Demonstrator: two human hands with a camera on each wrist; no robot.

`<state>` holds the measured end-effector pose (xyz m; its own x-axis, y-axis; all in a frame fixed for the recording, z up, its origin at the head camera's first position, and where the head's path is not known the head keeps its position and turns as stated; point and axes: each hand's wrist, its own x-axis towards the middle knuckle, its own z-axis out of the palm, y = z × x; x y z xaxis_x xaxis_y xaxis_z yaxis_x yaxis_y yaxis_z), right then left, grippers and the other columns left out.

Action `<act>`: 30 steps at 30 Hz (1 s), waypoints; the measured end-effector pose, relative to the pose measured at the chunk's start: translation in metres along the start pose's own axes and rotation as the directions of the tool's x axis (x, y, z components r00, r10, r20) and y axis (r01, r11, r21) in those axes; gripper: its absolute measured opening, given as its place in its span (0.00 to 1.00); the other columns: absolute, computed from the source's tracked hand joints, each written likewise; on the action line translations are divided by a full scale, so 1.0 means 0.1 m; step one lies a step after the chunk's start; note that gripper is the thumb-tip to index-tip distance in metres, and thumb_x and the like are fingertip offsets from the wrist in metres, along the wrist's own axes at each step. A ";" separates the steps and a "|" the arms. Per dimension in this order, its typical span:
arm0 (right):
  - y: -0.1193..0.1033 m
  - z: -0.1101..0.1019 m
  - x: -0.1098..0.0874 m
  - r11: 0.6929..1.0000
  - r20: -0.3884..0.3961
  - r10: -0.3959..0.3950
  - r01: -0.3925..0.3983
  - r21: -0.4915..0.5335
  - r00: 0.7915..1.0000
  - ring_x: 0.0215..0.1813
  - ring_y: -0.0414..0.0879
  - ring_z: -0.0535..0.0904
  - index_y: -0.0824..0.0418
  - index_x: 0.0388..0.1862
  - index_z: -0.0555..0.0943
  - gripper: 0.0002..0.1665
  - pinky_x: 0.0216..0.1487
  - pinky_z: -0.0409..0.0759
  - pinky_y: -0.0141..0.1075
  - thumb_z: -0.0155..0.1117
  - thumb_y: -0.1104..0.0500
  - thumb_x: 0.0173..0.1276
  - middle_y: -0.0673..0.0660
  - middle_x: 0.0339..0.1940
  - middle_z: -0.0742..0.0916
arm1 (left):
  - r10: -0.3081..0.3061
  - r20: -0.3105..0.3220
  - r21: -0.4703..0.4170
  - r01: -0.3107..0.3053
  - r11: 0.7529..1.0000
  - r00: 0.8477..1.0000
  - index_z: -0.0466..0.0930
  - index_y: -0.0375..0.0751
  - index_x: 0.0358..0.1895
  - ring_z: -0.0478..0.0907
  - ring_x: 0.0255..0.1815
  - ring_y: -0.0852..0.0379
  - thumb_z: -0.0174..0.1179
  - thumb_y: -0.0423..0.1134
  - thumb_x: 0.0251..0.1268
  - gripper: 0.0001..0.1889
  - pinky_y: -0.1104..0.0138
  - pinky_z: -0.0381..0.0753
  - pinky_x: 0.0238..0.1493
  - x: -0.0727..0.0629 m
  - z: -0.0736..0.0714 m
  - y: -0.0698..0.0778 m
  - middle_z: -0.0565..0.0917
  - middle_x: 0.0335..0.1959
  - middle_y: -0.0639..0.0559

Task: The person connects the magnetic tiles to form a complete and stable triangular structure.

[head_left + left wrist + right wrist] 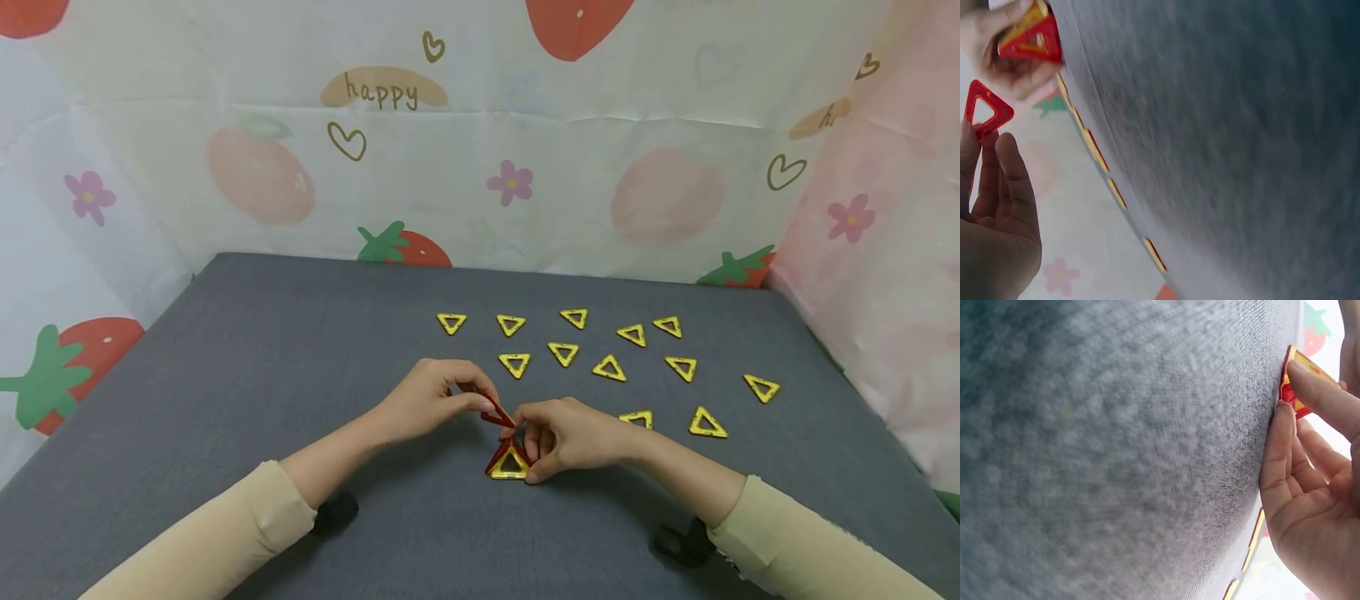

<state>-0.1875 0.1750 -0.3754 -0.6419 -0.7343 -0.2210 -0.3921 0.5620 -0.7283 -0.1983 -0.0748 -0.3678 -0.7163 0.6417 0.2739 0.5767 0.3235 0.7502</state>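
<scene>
My left hand [433,402] pinches a red triangular magnetic tile [1002,115] between thumb and fingers, with an open centre showing through its frame. Just below and to the right, a small pyramid [509,476] of triangular tiles stands on the table, with yellow and red faces showing. The right hand [576,432] holds this pyramid from its right side, thumb near the base and fingers around the back. In the right wrist view, that thumb lies against a yellow face of the pyramid [1305,355]. The held tile is close above the pyramid's top; whether they touch, I cannot tell.
Several yellow triangular tiles [609,375] lie flat and spread out beyond the hands, mostly to the right. One tile [636,415] is partly hidden behind the right forearm. A dark grey cloth [300,350] covers the table, and a printed curtain [465,142] hangs behind it.
</scene>
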 end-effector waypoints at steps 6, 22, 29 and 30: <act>0.00 0.00 0.00 1.000 -0.011 -0.008 0.008 -0.023 1.000 0.29 0.37 0.80 0.51 0.44 0.79 0.19 0.31 0.78 0.29 0.78 0.55 0.56 0.48 0.29 0.84 | 0.060 0.043 -0.012 -0.060 0.998 0.997 0.87 0.45 0.44 0.79 0.37 0.68 0.63 0.39 0.66 0.08 0.72 0.80 0.37 -0.07 0.17 0.14 0.88 0.39 0.54; 0.03 0.01 -0.01 0.999 -0.006 -0.029 0.029 0.016 1.000 0.27 0.38 0.80 0.52 0.52 0.79 0.25 0.32 0.81 0.30 0.77 0.60 0.55 0.50 0.29 0.84 | -0.025 0.025 0.093 0.023 0.995 0.999 0.88 0.43 0.34 0.84 0.30 0.68 0.70 0.35 0.58 0.03 0.80 0.78 0.31 -0.18 0.43 0.36 0.91 0.31 0.51; 0.02 0.00 -0.01 0.999 -0.005 -0.032 0.032 0.017 0.999 0.27 0.37 0.80 0.51 0.52 0.79 0.26 0.31 0.81 0.30 0.79 0.58 0.54 0.50 0.29 0.84 | -0.042 0.055 0.101 0.036 0.994 0.998 0.88 0.43 0.33 0.82 0.27 0.70 0.70 0.36 0.58 0.03 0.79 0.77 0.29 -0.16 0.44 0.32 0.90 0.29 0.53; 0.02 0.00 -0.01 0.999 -0.005 -0.031 0.031 0.017 0.999 0.27 0.37 0.80 0.51 0.52 0.79 0.26 0.31 0.81 0.30 0.79 0.58 0.54 0.50 0.29 0.84 | -0.042 0.057 0.101 0.036 0.994 0.997 0.88 0.43 0.33 0.82 0.27 0.70 0.71 0.37 0.57 0.03 0.79 0.77 0.29 -0.16 0.44 0.31 0.90 0.29 0.53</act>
<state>-0.1874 0.1771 -0.3770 -0.6328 -0.7495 -0.1946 -0.4009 0.5321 -0.7457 -0.1513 -0.0441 -0.3757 -0.7163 0.6662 0.2075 0.5870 0.4146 0.6953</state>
